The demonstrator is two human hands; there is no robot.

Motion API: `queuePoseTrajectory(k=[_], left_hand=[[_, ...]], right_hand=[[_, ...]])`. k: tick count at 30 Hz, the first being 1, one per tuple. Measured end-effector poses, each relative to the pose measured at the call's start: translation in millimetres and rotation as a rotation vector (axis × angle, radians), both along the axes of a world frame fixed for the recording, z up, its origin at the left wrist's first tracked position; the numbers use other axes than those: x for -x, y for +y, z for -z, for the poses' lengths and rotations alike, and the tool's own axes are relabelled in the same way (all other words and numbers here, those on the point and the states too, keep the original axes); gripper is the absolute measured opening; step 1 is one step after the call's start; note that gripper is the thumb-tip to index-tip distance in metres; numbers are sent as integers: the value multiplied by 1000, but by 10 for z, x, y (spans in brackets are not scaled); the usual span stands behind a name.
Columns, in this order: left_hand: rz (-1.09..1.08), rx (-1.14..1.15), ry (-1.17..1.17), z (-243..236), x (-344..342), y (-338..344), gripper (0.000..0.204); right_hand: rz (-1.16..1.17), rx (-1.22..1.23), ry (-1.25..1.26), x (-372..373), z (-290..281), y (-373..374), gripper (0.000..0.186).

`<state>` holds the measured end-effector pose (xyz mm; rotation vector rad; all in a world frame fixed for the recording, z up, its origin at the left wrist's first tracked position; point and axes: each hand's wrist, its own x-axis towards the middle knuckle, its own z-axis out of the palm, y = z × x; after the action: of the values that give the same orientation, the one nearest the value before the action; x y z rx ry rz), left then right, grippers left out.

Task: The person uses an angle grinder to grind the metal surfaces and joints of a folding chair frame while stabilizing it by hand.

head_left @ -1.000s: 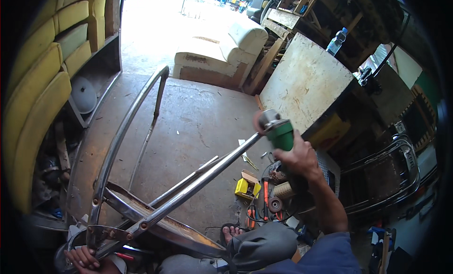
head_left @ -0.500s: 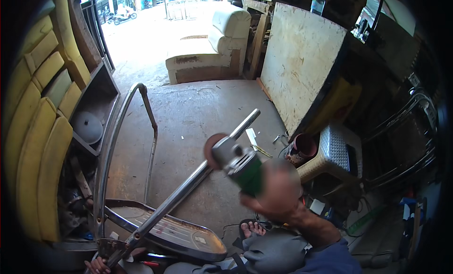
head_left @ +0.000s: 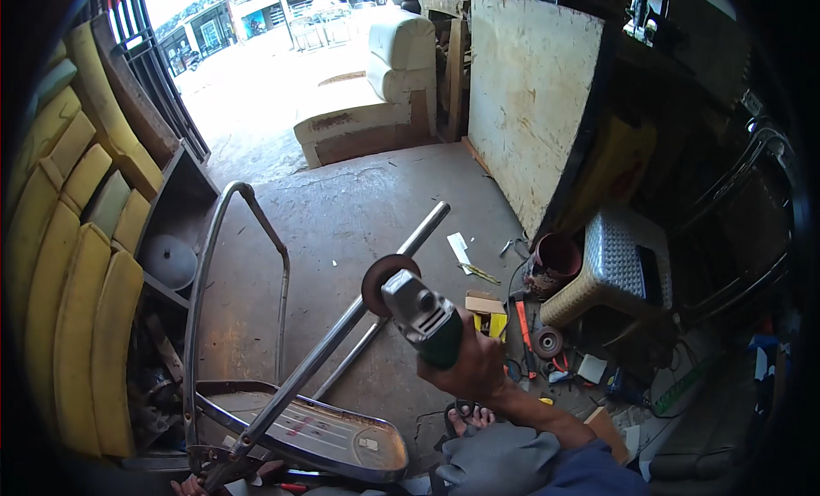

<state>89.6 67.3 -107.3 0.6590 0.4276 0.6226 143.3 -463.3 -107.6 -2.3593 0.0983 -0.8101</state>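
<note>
My right hand (head_left: 472, 363) is wrapped round the green body of an angle grinder (head_left: 420, 310). Its brown disc (head_left: 372, 284) overlaps the upper part of a chrome tube belonging to a chair frame (head_left: 312, 359); whether they touch, I cannot tell. The frame stands tilted, its bent legs at the left and a rusty-edged seat panel (head_left: 342, 436) low down. At the lower left edge, the fingers of my left hand (head_left: 190, 486) are curled at the frame's lower end, partly cut off by the picture's edge.
To my right are a stool (head_left: 619, 257), a dark red bucket (head_left: 555, 261), an orange-handled tool (head_left: 523, 329), a spare disc (head_left: 547, 342) and cables. A pale board (head_left: 534, 103) leans behind them. Yellow cushions (head_left: 94, 325) line the left; a worn sofa piece (head_left: 376, 99) stands ahead.
The grinder has shifted slightly down and is less blurred, its disc still by the tube. My view has moved, so more tools show at the right and less of my left hand.
</note>
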Motion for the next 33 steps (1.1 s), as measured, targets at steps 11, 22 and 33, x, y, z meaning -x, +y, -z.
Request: queuePoseTrajectory(k=[11,22,33], left_hand=[[-60,-223,165,-154,-172,-197,43],[-63,-644,302,445,-287,1066,37],[228,-191,100,320,-195,766,28]], right_hand=[[231,-486,29,-493,559,-275,72],[132,-896,-191,-893,716,-94,62],[-190,-1136,-251,-625,714,292,71]])
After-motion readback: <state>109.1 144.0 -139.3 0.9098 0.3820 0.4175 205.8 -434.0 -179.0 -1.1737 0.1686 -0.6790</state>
